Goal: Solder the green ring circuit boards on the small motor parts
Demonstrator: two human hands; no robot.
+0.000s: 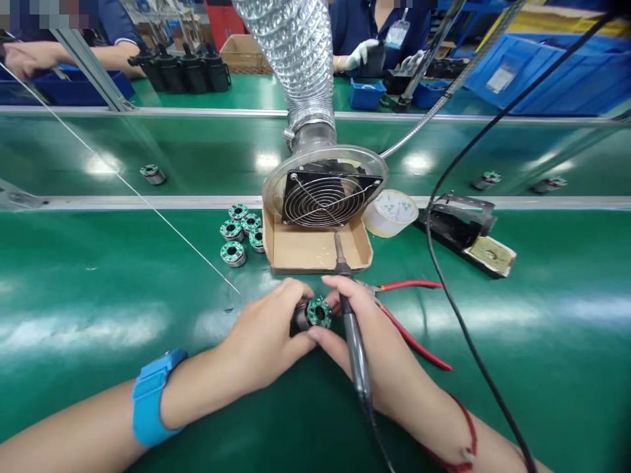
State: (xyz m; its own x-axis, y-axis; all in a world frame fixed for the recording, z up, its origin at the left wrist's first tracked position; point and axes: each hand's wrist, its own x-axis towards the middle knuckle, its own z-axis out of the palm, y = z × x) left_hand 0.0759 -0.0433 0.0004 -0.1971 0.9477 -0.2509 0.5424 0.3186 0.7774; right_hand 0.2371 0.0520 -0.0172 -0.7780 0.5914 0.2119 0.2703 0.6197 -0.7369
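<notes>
My left hand [266,335] is closed around a small motor part with a green circuit board [318,312] on its face, held just above the green mat. My right hand [374,348] touches the same part with its fingertips and grips a black soldering iron [352,322], whose tip points away toward a shallow cardboard tray [315,251]. A thin solder wire [148,207] runs in from the upper left and ends close to my left hand. A blue strap sits on my left wrist.
Several similar motor parts [240,231] lie left of the tray. A fume fan [325,190] on a silver duct stands behind the tray. Red-handled pliers [414,315], a solder-iron stand with sponge [468,233] and a tape roll [392,211] are to the right. Other people work beyond the conveyor.
</notes>
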